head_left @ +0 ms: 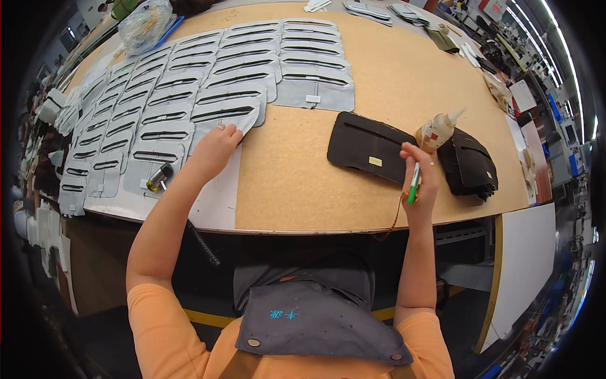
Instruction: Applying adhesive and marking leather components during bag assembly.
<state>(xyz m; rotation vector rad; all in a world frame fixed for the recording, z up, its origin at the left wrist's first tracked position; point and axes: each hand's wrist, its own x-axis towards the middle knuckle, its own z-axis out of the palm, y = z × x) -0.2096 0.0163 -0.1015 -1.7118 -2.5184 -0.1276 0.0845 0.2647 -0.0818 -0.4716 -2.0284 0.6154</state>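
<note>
My left hand (219, 148) pinches the near edge of a grey fabric panel (230, 104) with a dark slit across it. This panel lies at the front right of overlapping rows of similar grey panels (170, 95). In my right hand (424, 180) is a slim green-and-white pen (414, 183), its green end pointing down toward me. Just beyond those fingers lies a dark brown panel (360, 142) with a small pale label. A squeeze bottle (435, 132) with a pointed nozzle stands beside it. Right of that hand is a stack of dark brown pieces (468, 165).
A small black-and-yellow tool (160, 178) lies on the panels near my left forearm. A clear plastic bag (146, 28) sits on a blue tray at the far left. More grey pieces (367, 11) lie along the far edge. The tan tabletop (297, 183) curves before me.
</note>
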